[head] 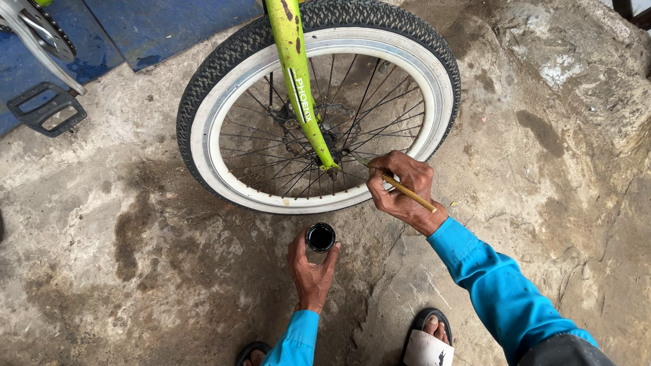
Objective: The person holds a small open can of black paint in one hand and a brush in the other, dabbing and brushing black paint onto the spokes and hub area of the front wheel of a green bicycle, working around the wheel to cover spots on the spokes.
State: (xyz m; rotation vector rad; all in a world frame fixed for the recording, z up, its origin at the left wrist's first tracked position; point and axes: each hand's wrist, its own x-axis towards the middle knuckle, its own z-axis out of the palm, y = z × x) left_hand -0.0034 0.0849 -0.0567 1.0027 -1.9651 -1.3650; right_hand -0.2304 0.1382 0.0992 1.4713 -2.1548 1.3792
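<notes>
While the right hand (401,191) sits just right of centre in the frame, its fingers are pinched shut around a thin yellow-brown brush (407,192), whose handle runs down and to the right across the back of the hand. The brush's far end reaches up and left toward the lower tip of the lime-green fork leg (298,81), where it meets the axle of the bicycle wheel (319,105); whether the tip touches the metal cannot be told. That wheel fills the upper middle of the frame, with a black knobbly tyre, a white rim and thin dark spokes around a hub.

Below the wheel, at lower centre, the left hand (310,271) is wrapped closed around a small round jar (320,238), open at the top and dark inside. The jar stands just below the rim, and whether it rests on the floor or is lifted cannot be told. The 2 hands are well apart, each on its own thing. Both arms wear bright blue sleeves (498,288).

A stained, cracked concrete floor (135,257) lies under everything. At the upper left are a black pedal (46,108), a grey crank arm and a blue mat (163,24). Along the bottom edge, 2 feet in dark sandals (427,335) show.
</notes>
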